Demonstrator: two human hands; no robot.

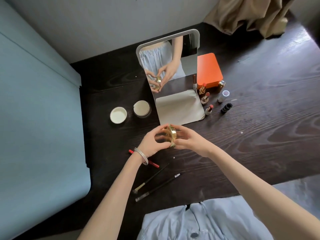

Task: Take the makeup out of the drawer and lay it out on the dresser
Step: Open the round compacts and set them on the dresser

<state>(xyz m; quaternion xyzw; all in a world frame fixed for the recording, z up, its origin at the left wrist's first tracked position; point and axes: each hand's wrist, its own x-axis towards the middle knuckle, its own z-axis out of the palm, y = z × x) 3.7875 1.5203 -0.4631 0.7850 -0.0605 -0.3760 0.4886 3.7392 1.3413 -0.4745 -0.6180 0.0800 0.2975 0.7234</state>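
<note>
Both forearms reach forward over the dark wooden dresser.
Left hand and right hand curl around a round gold compact, held on edge between them, above the tabletop.

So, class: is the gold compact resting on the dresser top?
No, both the left hand and right hand hold the gold compact up above the dresser.
</note>
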